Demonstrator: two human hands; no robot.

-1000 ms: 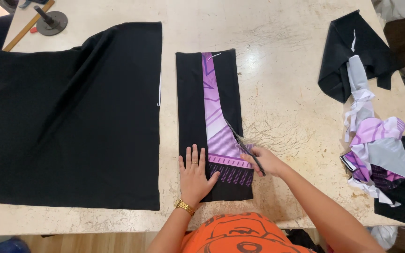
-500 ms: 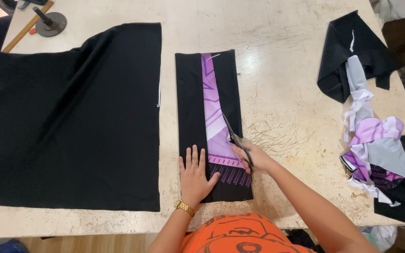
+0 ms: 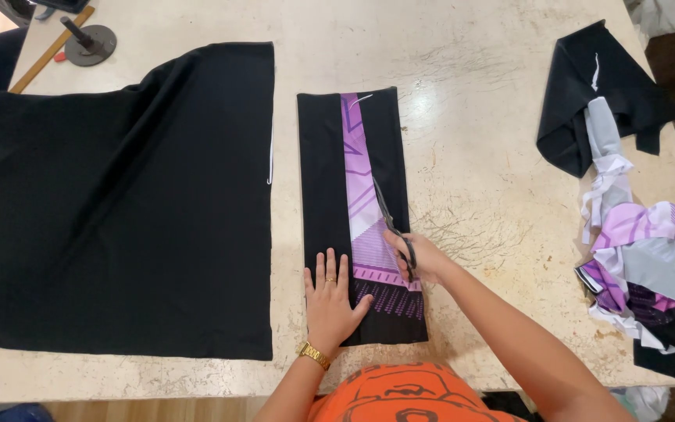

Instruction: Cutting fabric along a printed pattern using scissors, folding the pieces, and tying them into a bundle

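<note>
My scissors have advanced up the purple panel; right hand grips them, left hand lies flat, open; slipping fabric could skew the cut.

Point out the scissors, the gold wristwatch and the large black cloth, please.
scissors (image 3: 391,223), head view, on the dark blades.
gold wristwatch (image 3: 314,355), head view, on the band at the left wrist.
large black cloth (image 3: 126,203), head view, on its flat middle.

bare table between fabric strip, scrap pile
</note>
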